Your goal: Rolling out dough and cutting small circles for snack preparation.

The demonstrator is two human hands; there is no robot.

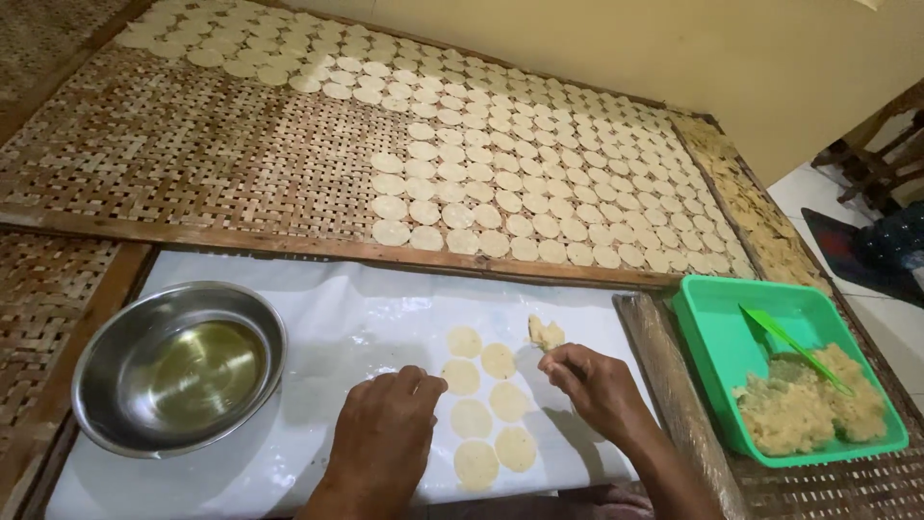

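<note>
My left hand (pixel 385 438) rests palm down on a white plastic sheet (pixel 337 327), fingers curled, touching the left edge of several flat pale dough discs (pixel 472 419) laid in two columns. My right hand (pixel 589 385) sits to the right of the discs, its fingertips pinched near a small rough lump of dough (pixel 546 333) at the top of the right column. Whether the fingers actually hold the lump I cannot tell.
A steel bowl of oil (pixel 183 366) stands at the left on the sheet. A green tray (pixel 722 337) with raw dough (pixel 808 404) and a green spatula (pixel 789 342) sits at the right. Behind, a woven bamboo rack (pixel 192 164) carries many drying discs (pixel 539 164).
</note>
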